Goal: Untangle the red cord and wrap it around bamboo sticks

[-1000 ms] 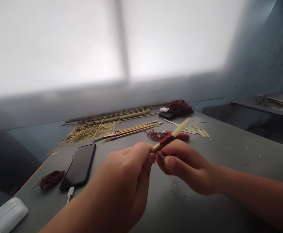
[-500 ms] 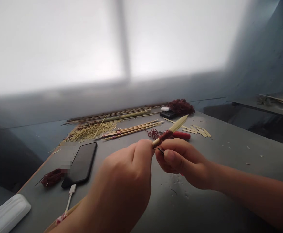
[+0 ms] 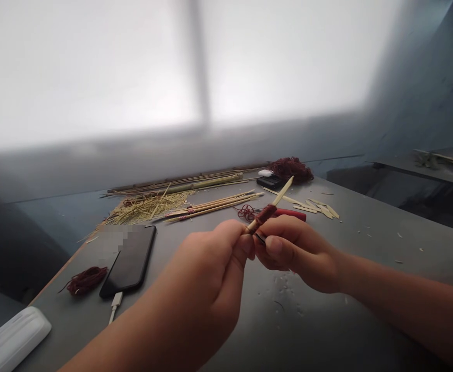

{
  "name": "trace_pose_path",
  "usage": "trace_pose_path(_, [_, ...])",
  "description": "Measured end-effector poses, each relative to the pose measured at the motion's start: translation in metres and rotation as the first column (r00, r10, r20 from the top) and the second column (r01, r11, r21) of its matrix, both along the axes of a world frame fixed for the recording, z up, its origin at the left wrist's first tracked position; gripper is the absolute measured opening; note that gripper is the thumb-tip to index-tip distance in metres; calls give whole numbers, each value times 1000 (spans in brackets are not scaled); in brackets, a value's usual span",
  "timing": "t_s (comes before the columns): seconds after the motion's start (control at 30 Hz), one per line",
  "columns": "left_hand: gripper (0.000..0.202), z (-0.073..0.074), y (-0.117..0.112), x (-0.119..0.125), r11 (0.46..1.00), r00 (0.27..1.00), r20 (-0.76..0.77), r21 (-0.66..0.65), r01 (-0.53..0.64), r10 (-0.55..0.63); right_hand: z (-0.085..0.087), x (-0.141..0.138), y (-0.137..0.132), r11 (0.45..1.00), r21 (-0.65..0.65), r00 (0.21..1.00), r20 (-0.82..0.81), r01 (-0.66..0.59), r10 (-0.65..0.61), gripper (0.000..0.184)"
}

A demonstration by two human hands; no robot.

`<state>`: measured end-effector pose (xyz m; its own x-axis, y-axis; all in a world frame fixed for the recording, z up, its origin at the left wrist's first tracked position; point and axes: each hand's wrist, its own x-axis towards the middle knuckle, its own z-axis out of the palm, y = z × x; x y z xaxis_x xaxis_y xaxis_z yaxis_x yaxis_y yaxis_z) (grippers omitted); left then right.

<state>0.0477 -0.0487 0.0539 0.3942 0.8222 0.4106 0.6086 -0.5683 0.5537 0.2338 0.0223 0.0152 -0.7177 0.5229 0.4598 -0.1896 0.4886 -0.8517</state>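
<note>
My left hand (image 3: pixel 211 274) is closed round a bamboo stick (image 3: pixel 284 191) with a pale, pointed flat end that slants up and away. Dark red cord (image 3: pixel 265 213) is wound round the stick just beyond my fingers. Close by, my right hand (image 3: pixel 307 256) pinches a small dark, thin piece (image 3: pixel 260 238) between thumb and fingers, right at the lower end of the winding; its kind is not clear. The lower part of the stick is hidden inside my left hand. Behind my right fingers lies a red-handled tool (image 3: pixel 290 213), partly covered.
At the left lie a phone (image 3: pixel 131 263) with a white cable (image 3: pixel 115 305), a dark red cord bundle (image 3: pixel 85 281) and a white case (image 3: pixel 20 336). Farther back are pointed sticks (image 3: pixel 219 204), shavings (image 3: pixel 149 206), a cord heap (image 3: pixel 294 169) and bamboo slivers (image 3: pixel 319 207).
The stick has turned, so its flat tip now shows edge-on and narrower. My left wrist has rolled, bringing its thumb into view. The right hand keeps its pinch beside the cord.
</note>
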Motion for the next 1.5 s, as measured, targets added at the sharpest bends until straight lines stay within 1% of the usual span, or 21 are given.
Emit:
trace_pose_path(0.07, [26,-3,1,1,997,998,-45,65,-44,47,0,0,0,998,-53,1000,11,-13,13,44])
trace_pose_path(0.13, [25,-8,3,2,965,979,-135,235,-121,155,1,-2,-1,993,-118,1000,22,-12,15,48])
trace_pose_path(0.17, [25,-11,4,3,928,958,-180,340,-154,225,2,-3,-1,988,-154,1000,29,-8,12,49])
trace_pose_path(0.23, [25,-15,6,4,825,900,-247,535,-182,360,3,-6,-3,975,-224,999,36,3,6,51])
trace_pose_path(0.3, [27,-17,7,5,724,845,-277,667,-173,457,4,-8,-5,962,-273,999,39,16,-6,53])
trace_pose_path(0.33, [28,-17,8,6,686,825,-285,709,-161,488,4,-9,-5,959,-283,999,36,24,-14,53])
trace_pose_path(0.4, [29,-16,8,7,640,801,-292,755,-142,523,2,-10,-6,959,-280,999,25,33,-27,53])
trace_pose_path(0.5, [28,-14,9,6,613,785,-304,781,-119,540,1,-10,-6,955,-294,999,14,32,-29,54])
trace_pose_path(0.67, [24,-15,16,6,532,750,-294,842,-90,593,5,-10,-8,912,-410,999,36,31,-18,54])
trace_pose_path(0.73, [22,-17,18,6,514,748,-280,853,-93,601,5,-10,-8,898,-437,998,55,52,-31,55])
trace_pose_path(0.8, [22,-20,20,7,525,766,-264,844,-112,587,4,-10,-5,916,-392,996,63,83,-64,57])
trace_pose_path(0.83, [22,-20,20,7,552,780,-260,824,-129,570,3,-10,-3,935,-341,995,60,100,-85,56])
trace_pose_path(0.87, [22,-20,19,7,600,798,-263,786,-149,542,1,-10,-1,953,-280,993,52,116,-105,55])
trace_pose_path(0.93, [23,-18,18,6,743,853,-269,642,-188,447,-3,-9,2,977,-167,991,39,133,-128,53])
trace_pose_path(1.0, [24,-12,16,5,893,925,-239,412,-178,294,-5,-7,5,989,-100,994,31,105,-102,51])
trace_pose_path(1.03, [25,-9,16,4,945,958,-195,291,-150,212,-5,-7,6,993,-82,996,24,83,-81,50])
trace_pose_path(1.1, [28,-2,14,2,993,995,-71,94,-65,72,-4,-5,6,997,-69,999,4,32,-32,48])
trace_pose_path(1.2, [31,5,12,0,997,995,89,-66,40,-34,-1,-3,5,990,-129,998,-10,-63,62,46])
trace_pose_path(1.3, [30,6,9,-2,960,975,206,-247,128,-77,2,0,6,980,-146,991,2,-132,133,44])
trace_pose_path(1.4, [33,1,9,-1,871,935,353,-445,207,-42,3,2,9,997,-10,997,5,-78,78,44])
trace_pose_path(1.5, [32,-8,13,3,828,895,440,-528,189,77,1,2,14,987,151,996,60,52,-62,45])
